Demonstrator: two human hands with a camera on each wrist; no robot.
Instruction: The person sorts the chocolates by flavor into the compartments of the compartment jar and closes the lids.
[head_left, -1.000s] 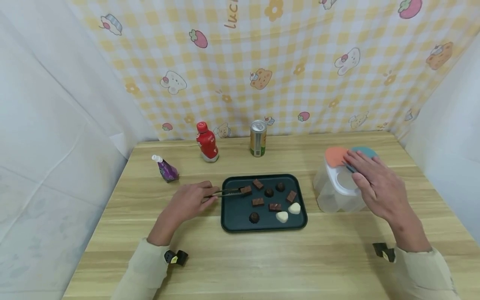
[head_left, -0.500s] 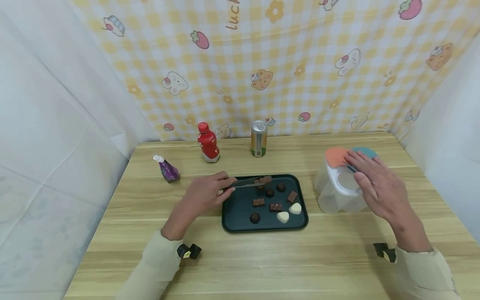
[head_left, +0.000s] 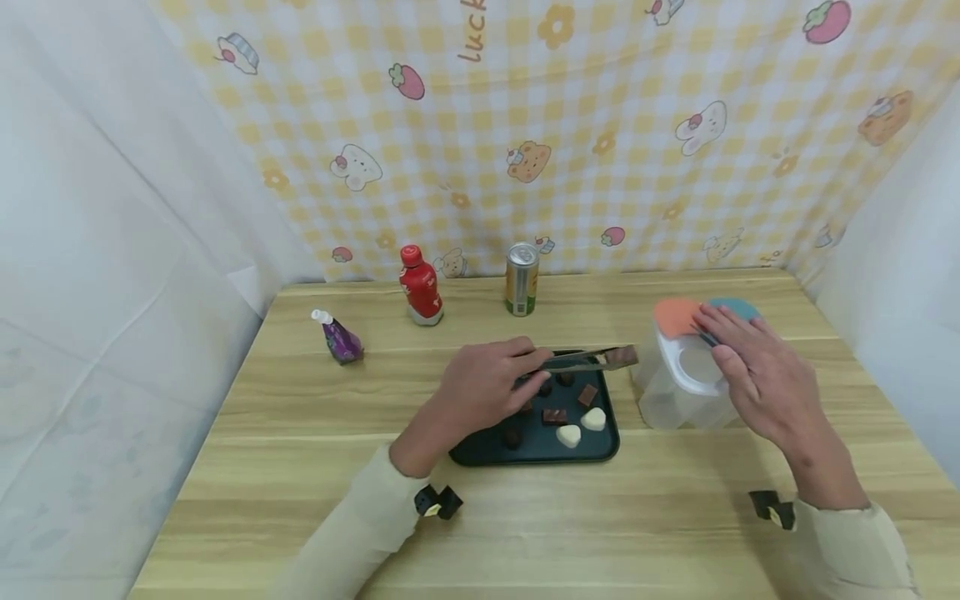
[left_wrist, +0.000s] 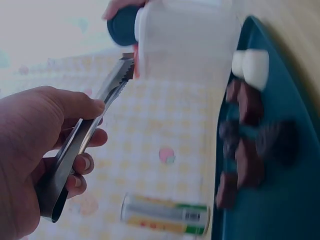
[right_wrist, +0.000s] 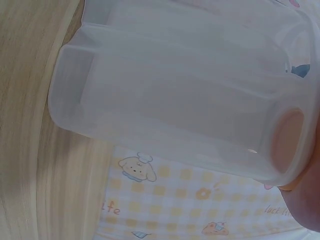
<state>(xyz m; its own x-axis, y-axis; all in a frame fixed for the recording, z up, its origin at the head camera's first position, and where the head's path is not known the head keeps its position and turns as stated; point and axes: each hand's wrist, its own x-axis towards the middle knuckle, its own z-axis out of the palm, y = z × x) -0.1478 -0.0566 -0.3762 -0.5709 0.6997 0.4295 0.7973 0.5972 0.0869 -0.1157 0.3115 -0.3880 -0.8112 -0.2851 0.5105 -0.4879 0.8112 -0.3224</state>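
My left hand (head_left: pixel 491 382) grips metal tongs (left_wrist: pixel 82 135) above the tray's far right part. A brown chocolate block (head_left: pixel 620 357) is clamped in their tips, close to the clear plastic container (head_left: pixel 660 392). My right hand (head_left: pixel 765 375) lies over the container's top. Between its thumb and fingers it holds a dark flip lid (left_wrist: pixel 125 26), which stands upright beside an uncovered opening. An orange lid (head_left: pixel 677 317) and a teal lid (head_left: pixel 733 308) cover other parts of the top. Several brown chocolates and white chocolates (head_left: pixel 569 436) lie on the dark tray (head_left: pixel 480 452), partly hidden by my left hand.
Behind the tray stand a red bottle (head_left: pixel 422 287) and a drink can (head_left: pixel 522 279). At the left is a purple pouch with a white cap (head_left: pixel 339 339). A patterned checked cloth (head_left: pixel 570 200) hangs behind the wooden table (head_left: pixel 300 450).
My left hand has moved right across the tray, lifting the chocolate block in the tongs from the tray's left part to near the container. My right hand has stayed on the container.
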